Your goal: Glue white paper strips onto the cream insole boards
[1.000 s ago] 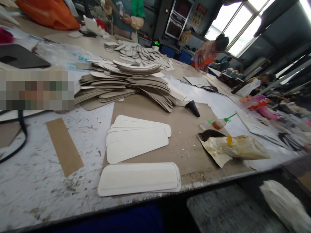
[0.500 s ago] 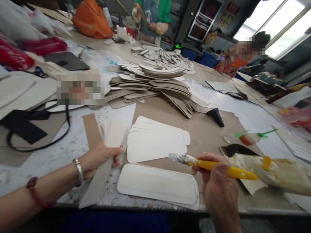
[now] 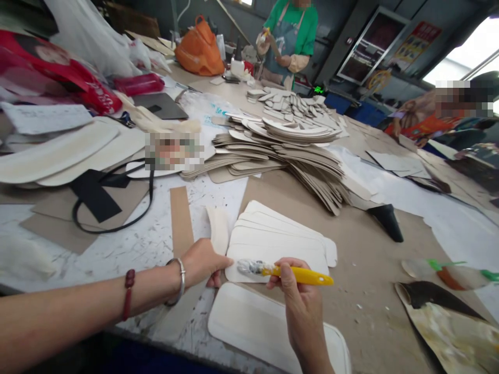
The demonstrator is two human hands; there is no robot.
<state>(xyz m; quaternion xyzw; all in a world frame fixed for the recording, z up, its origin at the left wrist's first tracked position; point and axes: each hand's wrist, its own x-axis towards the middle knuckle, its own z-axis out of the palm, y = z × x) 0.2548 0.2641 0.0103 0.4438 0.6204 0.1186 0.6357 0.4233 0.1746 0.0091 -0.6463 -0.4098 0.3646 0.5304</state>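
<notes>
My right hand (image 3: 302, 296) grips the yellow handle of a brush (image 3: 300, 274), whose whitened bristles lie over the left end of a fan of white rounded panels (image 3: 268, 228). My left hand (image 3: 202, 262) is closed, with a pale curved strip (image 3: 218, 228) rising from it. The left thumb tip reaches the fan's left edge, while the other fingers are mostly hidden beneath the hand. Nearer the table edge lies another small stack of white rounded panels (image 3: 249, 317), partly covered by my right hand. A brown strip (image 3: 181, 218) lies beyond my left wrist.
Behind the fan stand curved stacks of grey-brown pieces (image 3: 280, 150). A black cone (image 3: 388, 221), small bottles (image 3: 448, 272) and a glue-stained bag (image 3: 452, 332) lie rightward. At left is a black strap (image 3: 152, 202). A person in green (image 3: 290, 47) works across the table.
The camera view has shifted, so the table things sit farther right. My right hand has brought the brush leftward over the fan's left end. My left hand has come closer to that end.
</notes>
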